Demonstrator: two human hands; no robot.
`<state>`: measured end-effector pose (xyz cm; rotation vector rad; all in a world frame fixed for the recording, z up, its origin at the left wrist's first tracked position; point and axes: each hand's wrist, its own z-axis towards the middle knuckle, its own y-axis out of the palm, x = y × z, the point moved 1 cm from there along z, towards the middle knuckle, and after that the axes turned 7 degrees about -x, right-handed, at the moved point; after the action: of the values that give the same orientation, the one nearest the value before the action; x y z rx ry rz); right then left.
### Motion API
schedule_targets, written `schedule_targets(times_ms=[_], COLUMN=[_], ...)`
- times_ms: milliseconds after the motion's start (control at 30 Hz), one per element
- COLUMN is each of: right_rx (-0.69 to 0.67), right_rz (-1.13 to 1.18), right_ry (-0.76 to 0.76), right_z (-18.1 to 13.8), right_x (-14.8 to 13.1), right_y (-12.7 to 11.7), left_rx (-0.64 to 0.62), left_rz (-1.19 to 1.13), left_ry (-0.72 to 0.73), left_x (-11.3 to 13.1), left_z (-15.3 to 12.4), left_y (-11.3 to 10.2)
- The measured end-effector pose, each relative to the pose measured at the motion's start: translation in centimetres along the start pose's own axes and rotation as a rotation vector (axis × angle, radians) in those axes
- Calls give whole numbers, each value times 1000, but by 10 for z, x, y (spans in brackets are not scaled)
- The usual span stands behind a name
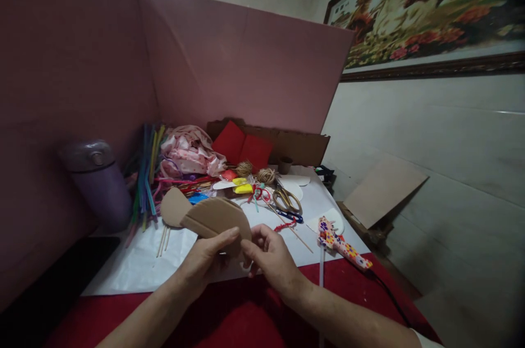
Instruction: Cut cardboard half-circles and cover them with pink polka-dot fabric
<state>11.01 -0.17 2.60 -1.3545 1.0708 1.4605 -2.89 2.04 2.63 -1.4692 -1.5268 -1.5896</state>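
Note:
My left hand grips the lower edge of a brown cardboard cut-out with a rounded shape, held above the white paper sheet. My right hand is closed in a pinch at the cut-out's right end, next to a small white piece under it. A second rounded cardboard piece lies just behind, to the left.
A patterned glue gun with a black cord lies to the right. Gold scissors, twine balls, coloured straws, red paper, wooden skewers and a purple bottle crowd the back. Pink boards wall the left and rear.

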Motion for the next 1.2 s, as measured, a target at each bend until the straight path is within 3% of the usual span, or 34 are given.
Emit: schedule_targets(times_ms=[100,200,300,467,633,767,900,1067,1200], right_rx=[28,102,107,107,141,57,2,-89,-97], right_rz=[-60,-130,-189,-282,-447,-650,-823,-1055,-1046], right_ry=[-31,-52,-27,7,-28,-103,-151,-211,-231], right_z=[3,4,3,3,8,3,-11,-21,-19], right_x=[-3,-8,-8,4,6,-4,-11,-14,-22], right_y=[-13,-34,-48,-47,-44,-43,-39,-35,-43], left_rx=[17,116,187,176,270,346,290,146,165], left_rz=[-4,-20,72,375,647,908,1105,1439,1646], left_ry=[68,194,209,195,252,315,353,271,216], left_x=[4,14,24,32,31,27,17,4,4], left_z=[0,3,6,8,15,23,27,22,18], left_y=[-3,-12,-20,-26,-37,-46,-47,-38,-36])
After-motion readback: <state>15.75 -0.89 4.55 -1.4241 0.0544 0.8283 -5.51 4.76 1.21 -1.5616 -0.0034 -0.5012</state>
